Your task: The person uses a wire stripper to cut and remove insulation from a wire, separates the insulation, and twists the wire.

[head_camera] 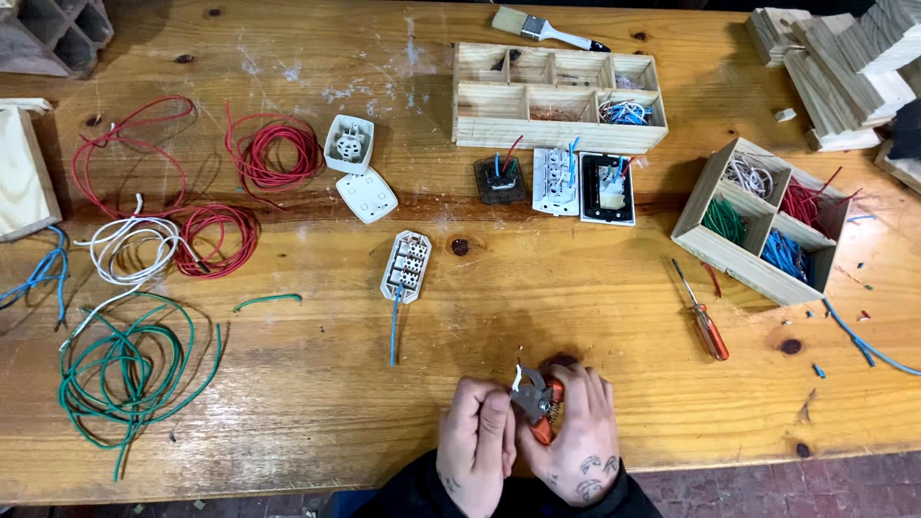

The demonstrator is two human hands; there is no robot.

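Far left: a loose blue wire (pixel 38 273) trails off the table (pixel 317 403) edge, beside a pale wooden block (pixel 21 173).
Wire coils: a green coil (pixel 125 369) lies nearest the front edge, a white coil (pixel 129 249) above it, and two red coils (pixel 273 149) further back.
Loose fittings: two white socket parts (pixel 357 168) lie touching each other; nearer the front, a white switch module (pixel 406 266) has a blue lead running down from it.
Left hand (pixel 475 436): fingers curled shut on a short white wire piece (pixel 516 376) (only its end shows above the fingers), at the front edge of the table.
Pliers (pixel 535 403): orange-handled, metal head pointing up and left, meeting the white wire piece between the two hands.
Right hand (pixel 576 432): wrapped closed around the pliers' handles, touching the left hand.
Back centre: a wooden divided tray (pixel 556 120) with wire offcuts, a paintbrush (pixel 542 29) behind it, three wired switch units (pixel 556 180) in front.
Right: an orange-handled screwdriver (pixel 705 321) lies near a second divided box (pixel 734 254) of sorted coloured wires.
Far right: stacked wood pieces (pixel 844 67).
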